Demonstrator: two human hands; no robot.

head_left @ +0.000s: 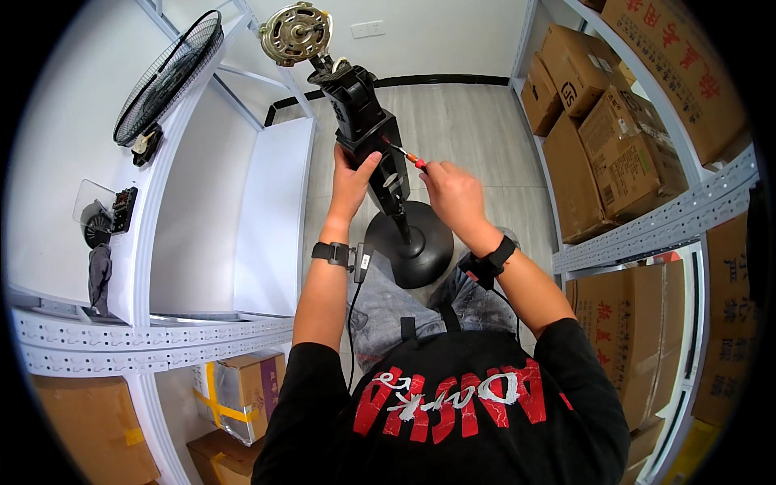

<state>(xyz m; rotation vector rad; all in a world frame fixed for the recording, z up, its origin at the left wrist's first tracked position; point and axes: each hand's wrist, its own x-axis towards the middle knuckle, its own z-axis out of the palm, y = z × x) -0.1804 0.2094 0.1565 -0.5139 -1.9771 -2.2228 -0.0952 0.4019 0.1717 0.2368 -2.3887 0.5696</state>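
Note:
A stand fan without its blades rises in front of me on a round black base (424, 257). At its top sits a bare metal motor (296, 34), joined to a black plastic housing (353, 101) on the pole. My left hand (349, 192) grips the lower part of this housing from the left, thumb across the near face. In my right hand (454, 192) is a screwdriver (411, 157) with a red and orange handle. Its tip meets the housing's right side, just above my left thumb; whether it sits in a screw is too small to tell.
On the left white shelf lie a wire fan grille (179, 77), a small black part (147, 145), a circuit board (124, 210) and a dark cloth (99, 275). Cardboard boxes (622, 158) fill the right rack; another taped box (238, 396) stands at lower left.

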